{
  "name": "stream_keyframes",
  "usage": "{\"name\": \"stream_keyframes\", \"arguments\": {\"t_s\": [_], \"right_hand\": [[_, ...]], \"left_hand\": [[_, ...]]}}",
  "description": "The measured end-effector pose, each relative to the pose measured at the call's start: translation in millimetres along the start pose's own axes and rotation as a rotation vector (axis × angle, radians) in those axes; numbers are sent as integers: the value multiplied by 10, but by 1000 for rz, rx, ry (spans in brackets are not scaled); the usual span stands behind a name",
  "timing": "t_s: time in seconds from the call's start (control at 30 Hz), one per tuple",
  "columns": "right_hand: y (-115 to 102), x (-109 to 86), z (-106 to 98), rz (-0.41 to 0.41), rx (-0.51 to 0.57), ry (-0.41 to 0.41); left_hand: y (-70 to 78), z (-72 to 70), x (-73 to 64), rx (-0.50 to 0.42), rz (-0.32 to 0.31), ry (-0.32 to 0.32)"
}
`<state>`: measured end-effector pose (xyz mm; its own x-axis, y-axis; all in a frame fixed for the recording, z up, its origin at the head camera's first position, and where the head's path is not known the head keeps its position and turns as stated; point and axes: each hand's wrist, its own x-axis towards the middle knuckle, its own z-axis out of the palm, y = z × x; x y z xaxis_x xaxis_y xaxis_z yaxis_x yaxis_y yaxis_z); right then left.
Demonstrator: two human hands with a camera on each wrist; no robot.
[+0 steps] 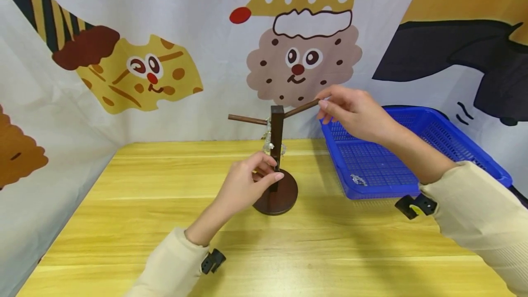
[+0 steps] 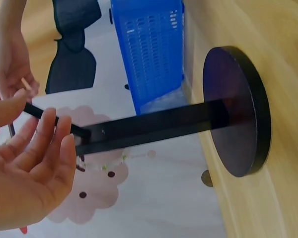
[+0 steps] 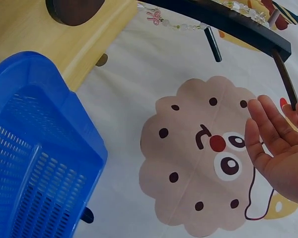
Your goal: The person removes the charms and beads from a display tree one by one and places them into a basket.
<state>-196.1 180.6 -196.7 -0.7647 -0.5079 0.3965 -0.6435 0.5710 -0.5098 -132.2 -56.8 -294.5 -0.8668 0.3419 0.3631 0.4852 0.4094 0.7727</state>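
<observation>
A dark brown wooden stand (image 1: 277,132) with a round base (image 1: 284,198) stands upright on the table, pegs sticking out of its post. My left hand (image 1: 247,178) pinches a dark peg (image 2: 35,110) that points towards me. At the upper right, my right hand (image 1: 350,111) holds the tip of the right peg (image 1: 303,107) between thumb and fingers. A beaded bracelet (image 1: 268,139) hangs from the left peg (image 1: 247,119), close to the post. Behind the post hangs another string of beads (image 1: 283,149), partly hidden; a red charm (image 3: 154,18) shows on it in the right wrist view.
A blue plastic basket (image 1: 341,168) stands right of the stand, beneath my right forearm. In its near left corner lies a small beaded bracelet (image 1: 358,179). Behind the wooden table (image 1: 144,187) hangs a cloth (image 1: 222,72) printed with cartoon food.
</observation>
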Motion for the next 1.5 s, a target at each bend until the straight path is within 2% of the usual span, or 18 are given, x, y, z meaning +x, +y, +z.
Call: {"name": "stream_keyframes", "arguments": {"t_s": [0.2,0.33,0.53,0.77,0.93,1.37,1.5], "right_hand": [[-5,3,4,-2,12,5],[-20,-6,0,22,29,-3],[-28,-16,5,45,21,-9],[-34,-17,5,37,24,-14],[-60,-38,-8,4,38,-20],[-93,-102,-30,-35,88,-41],[-97,-118,-39,-57,103,-47]], "left_hand": [[63,65,-16,31,-12,70],[86,85,-27,56,-35,92],[102,94,-34,71,-55,96],[112,87,-39,95,-46,106],[107,57,-44,107,-42,113],[57,-63,-41,175,-100,117],[50,-92,-36,182,-96,122]]}}
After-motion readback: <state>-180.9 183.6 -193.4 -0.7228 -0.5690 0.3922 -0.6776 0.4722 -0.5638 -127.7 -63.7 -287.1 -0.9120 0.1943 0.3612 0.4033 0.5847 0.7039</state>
